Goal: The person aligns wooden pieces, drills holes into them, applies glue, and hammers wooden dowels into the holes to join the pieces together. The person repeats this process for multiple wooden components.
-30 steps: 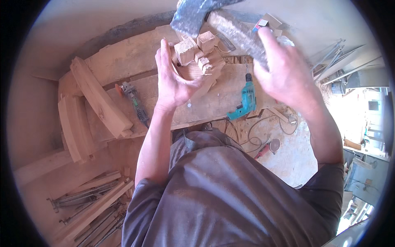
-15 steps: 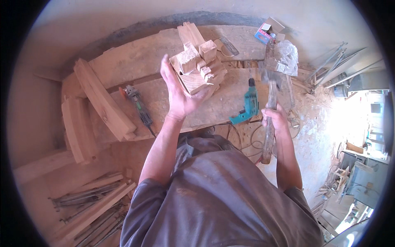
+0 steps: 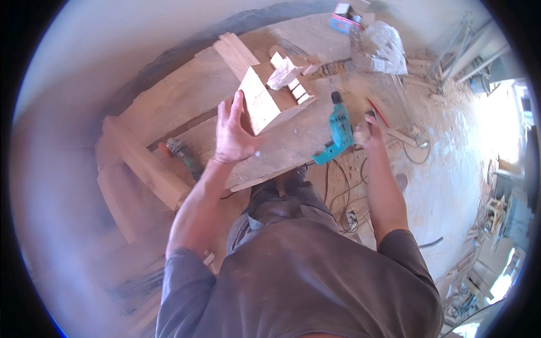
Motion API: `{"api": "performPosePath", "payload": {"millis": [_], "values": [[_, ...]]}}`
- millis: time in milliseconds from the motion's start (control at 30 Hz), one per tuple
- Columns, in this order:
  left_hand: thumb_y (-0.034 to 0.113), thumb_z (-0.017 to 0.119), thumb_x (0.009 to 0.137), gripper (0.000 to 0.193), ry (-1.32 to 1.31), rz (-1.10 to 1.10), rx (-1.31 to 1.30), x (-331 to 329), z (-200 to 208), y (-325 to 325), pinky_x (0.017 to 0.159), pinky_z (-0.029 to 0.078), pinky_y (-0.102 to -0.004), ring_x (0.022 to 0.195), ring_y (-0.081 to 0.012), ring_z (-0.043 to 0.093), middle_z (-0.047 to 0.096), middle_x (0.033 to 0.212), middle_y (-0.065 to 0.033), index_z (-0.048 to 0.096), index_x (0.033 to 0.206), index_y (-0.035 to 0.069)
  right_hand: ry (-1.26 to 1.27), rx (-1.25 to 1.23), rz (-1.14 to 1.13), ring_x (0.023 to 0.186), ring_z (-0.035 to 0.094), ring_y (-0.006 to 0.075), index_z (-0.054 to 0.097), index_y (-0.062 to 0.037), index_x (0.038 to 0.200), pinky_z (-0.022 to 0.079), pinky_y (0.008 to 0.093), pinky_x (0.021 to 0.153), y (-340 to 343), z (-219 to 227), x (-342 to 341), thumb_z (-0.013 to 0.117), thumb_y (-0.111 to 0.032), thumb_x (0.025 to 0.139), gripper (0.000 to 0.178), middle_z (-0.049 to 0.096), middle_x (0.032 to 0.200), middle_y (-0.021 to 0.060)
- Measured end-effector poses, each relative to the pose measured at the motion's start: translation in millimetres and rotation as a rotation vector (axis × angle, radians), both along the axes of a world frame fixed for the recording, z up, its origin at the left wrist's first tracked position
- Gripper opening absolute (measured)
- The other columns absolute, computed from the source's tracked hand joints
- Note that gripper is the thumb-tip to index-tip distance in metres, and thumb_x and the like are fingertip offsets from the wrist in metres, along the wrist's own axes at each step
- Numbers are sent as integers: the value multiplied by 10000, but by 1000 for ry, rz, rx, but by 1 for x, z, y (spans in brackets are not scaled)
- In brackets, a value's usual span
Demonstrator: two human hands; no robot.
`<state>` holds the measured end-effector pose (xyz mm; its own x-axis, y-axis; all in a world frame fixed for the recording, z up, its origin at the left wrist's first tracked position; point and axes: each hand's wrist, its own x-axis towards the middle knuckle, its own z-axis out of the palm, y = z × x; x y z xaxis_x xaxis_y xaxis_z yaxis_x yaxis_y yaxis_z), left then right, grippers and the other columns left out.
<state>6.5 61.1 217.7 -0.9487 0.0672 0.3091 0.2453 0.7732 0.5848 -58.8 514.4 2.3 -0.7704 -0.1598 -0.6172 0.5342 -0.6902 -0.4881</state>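
Observation:
My left hand (image 3: 234, 135) spreads its fingers along the left side of a pale wooden block (image 3: 260, 101), with the thumb by its lower corner. Notches and projecting tenons (image 3: 284, 73) show at the block's far right end. My right hand (image 3: 365, 134) is closed and slightly blurred, right of a teal power drill (image 3: 341, 132). It appears to grip a hammer; the pale wooden handle (image 3: 401, 137) shows beyond it, and a dark part at the fingers is hard to make out. A thin red stick, like a pencil (image 3: 378, 111), lies close by.
An angle grinder (image 3: 183, 155) and thick timbers (image 3: 147, 163) are at the left of the workbench (image 3: 189, 107). Another timber (image 3: 235, 53) lies behind the block. At the back right are a clear plastic bag (image 3: 386, 48) and small box (image 3: 344, 17). Cables (image 3: 341, 194) trail below the drill.
The wooden block has been turned, its tenons now facing away to the right. My right hand has moved up slightly, and the hammer no longer stands upright before it. The view has shifted.

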Motion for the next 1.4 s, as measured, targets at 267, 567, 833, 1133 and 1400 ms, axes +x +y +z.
{"api": "performPosePath", "payload": {"millis": [267, 567, 833, 1133, 1400], "values": [[78, 782, 642, 880, -129, -375, -356, -19, -32, -28, 1028, 449, -505, 1145, -389, 538, 526, 1217, -180, 501, 1475, 122, -160, 554, 241, 631, 613, 192, 663, -127, 887, 501, 369, 556, -28, -24, 48, 714, -347, 883, 226, 626, 747, 32], [17, 759, 641, 914, -320, -673, -668, -19, -115, -73, 1057, 421, -475, 1180, -349, 514, 504, 1224, -158, 516, 1494, 239, -314, 903, 91, 659, 635, 200, 667, -69, 1003, 503, 380, 571, -77, 13, 72, 672, -472, 926, 410, 657, 800, 82], [3, 765, 626, 904, -389, -717, -610, 0, -139, -89, 1134, 351, -503, 1264, -390, 470, 484, 1359, -181, 522, 1478, 181, -271, 796, -99, 547, 646, 187, 651, 6, 997, 476, 300, 492, -191, 29, 209, 655, -215, 965, 223, 668, 754, 91], [392, 843, 726, 972, -357, -459, -300, 17, -173, -93, 1250, 114, -585, 1517, -448, 159, 291, 1610, -180, 410, 1549, 110, -188, 639, -38, 655, 664, 154, 596, 4, 1118, 493, 267, 575, -284, 26, 206, 662, -290, 999, 324, 680, 894, 100], [527, 832, 703, 1049, -524, -202, -369, 16, -173, -50, 1241, 0, -600, 1531, -459, 76, 227, 1654, -209, 401, 1583, 152, -208, 516, -44, 671, 668, 172, 594, -6, 1027, 506, 280, 587, -281, 22, 196, 657, -293, 999, 295, 675, 882, 94]]}}
